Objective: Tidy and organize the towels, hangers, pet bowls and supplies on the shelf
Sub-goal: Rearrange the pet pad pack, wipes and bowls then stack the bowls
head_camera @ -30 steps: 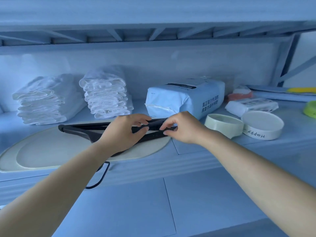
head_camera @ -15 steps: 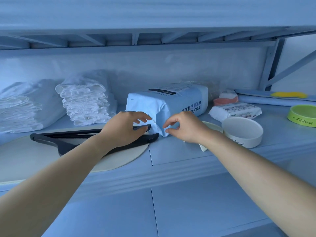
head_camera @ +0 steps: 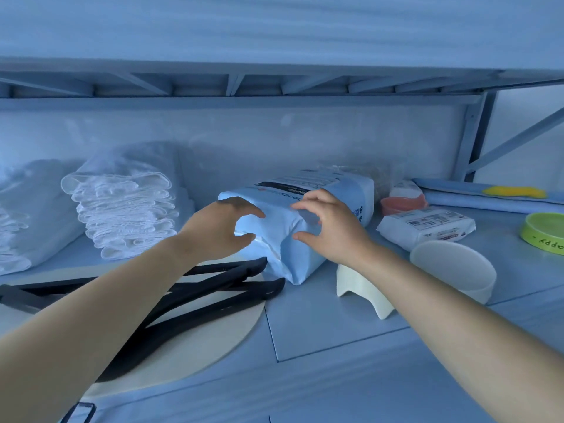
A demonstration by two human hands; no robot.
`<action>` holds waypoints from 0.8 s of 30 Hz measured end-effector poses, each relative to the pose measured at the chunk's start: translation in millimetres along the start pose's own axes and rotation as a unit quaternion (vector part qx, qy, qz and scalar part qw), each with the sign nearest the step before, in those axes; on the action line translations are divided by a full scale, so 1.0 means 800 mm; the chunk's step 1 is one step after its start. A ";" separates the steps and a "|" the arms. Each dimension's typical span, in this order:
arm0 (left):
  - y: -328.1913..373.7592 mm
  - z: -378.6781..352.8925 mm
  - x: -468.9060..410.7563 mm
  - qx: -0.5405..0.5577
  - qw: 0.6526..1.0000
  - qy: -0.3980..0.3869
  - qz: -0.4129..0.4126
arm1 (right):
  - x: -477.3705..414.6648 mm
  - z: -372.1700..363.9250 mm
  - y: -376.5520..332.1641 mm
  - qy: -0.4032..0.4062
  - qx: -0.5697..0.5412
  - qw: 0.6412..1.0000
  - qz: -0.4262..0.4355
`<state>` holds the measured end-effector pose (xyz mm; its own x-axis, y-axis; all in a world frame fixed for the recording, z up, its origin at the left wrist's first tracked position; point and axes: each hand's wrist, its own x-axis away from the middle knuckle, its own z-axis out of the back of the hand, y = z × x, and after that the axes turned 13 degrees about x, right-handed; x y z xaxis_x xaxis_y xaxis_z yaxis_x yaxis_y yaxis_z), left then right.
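A light blue supply pack (head_camera: 283, 248) lies on the shelf (head_camera: 329, 328) in the middle. My left hand (head_camera: 219, 230) is at its near left corner and my right hand (head_camera: 329, 227) rests on its near right side, fingers spread, neither closed around it. Black hangers (head_camera: 207, 294) lie on a round cream mat (head_camera: 213, 343) under my left forearm. Two stacks of folded white towels (head_camera: 125, 209) stand at the back left. A cream pet bowl (head_camera: 363, 291) sits partly hidden under my right wrist, beside a white bowl (head_camera: 454, 270).
A white wipes packet (head_camera: 427, 224) and a pink dish (head_camera: 403, 199) lie at the back right. A green bowl (head_camera: 546, 233) sits at the right edge, before a blue mat (head_camera: 488, 196). The upper shelf's beam (head_camera: 274, 87) hangs overhead.
Both hands let go of the black hangers, which now lie on the cream mat, and moved up and back to the blue pack. The view has come closer.
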<state>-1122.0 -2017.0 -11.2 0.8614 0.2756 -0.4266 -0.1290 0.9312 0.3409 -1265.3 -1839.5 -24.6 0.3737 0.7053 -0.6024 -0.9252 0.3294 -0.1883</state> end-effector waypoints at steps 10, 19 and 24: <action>-0.054 -0.009 -0.055 0.014 0.998 -0.010 -0.055 | -0.018 -0.007 0.012 -0.007 0.009 0.999 -0.031; -0.079 -0.013 -0.065 0.033 0.995 -0.005 -0.092 | -0.012 -0.017 0.002 0.013 0.025 0.999 -0.041; -0.090 -0.012 -0.061 0.012 0.996 0.011 -0.087 | -0.006 -0.017 0.000 0.012 0.029 0.999 -0.045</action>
<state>-1159.6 -2095.3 -23.3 0.8585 0.1163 -0.4994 0.0334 0.9592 0.2807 -1267.9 -1851.5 -32.6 0.4523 0.6567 -0.6034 -0.8826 0.4269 -0.1969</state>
